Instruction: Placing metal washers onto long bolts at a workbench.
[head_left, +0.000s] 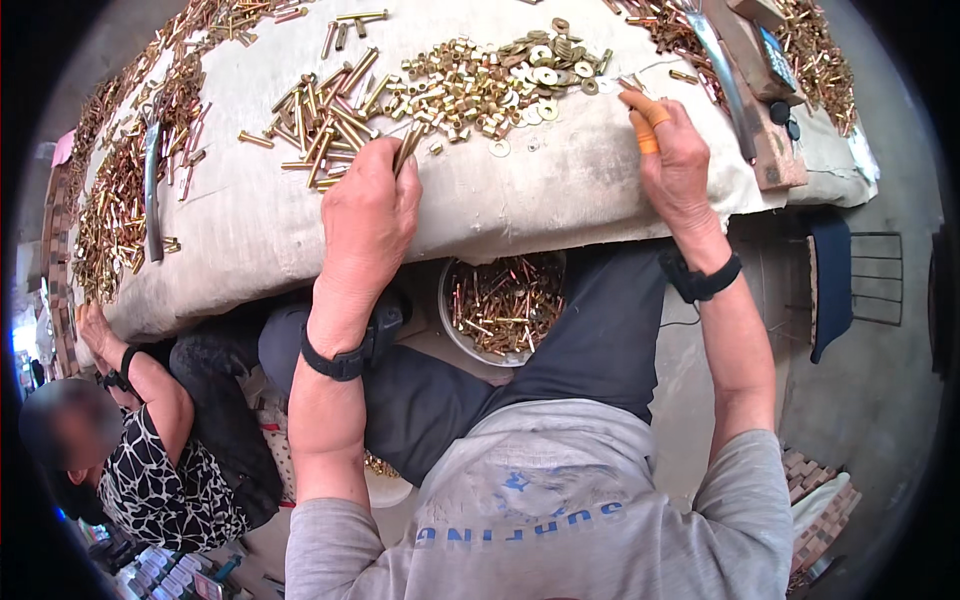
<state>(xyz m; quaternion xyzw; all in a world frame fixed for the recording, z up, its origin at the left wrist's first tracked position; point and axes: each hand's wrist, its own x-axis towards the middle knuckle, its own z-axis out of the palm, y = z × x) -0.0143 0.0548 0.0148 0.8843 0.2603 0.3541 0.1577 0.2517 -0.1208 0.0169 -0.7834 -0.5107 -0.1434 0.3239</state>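
Observation:
My left hand (370, 215) is closed around a few slim brass-coloured metal pins (408, 148), which stick up past the thumb. Just beyond it lies a loose heap of longer brass pins (318, 120). To the right of these are a pile of short brass sleeves (450, 88) and a patch of flat brass washers (545, 75). My right hand (678, 165), orange covers on some fingers, pinches at the washers' right side. A small thin piece seems to be at its fingertips, too small to name.
The cloth-covered table (560, 190) curves across the front. Metal-handled tools (152, 190) lie among mixed brass pieces at left, and another (722, 75) beside wooden blocks at right. A metal basin (447, 310) of pins sits below the edge. A co-worker (165, 450) sits at left; a blue-backed chair (832, 280) stands right.

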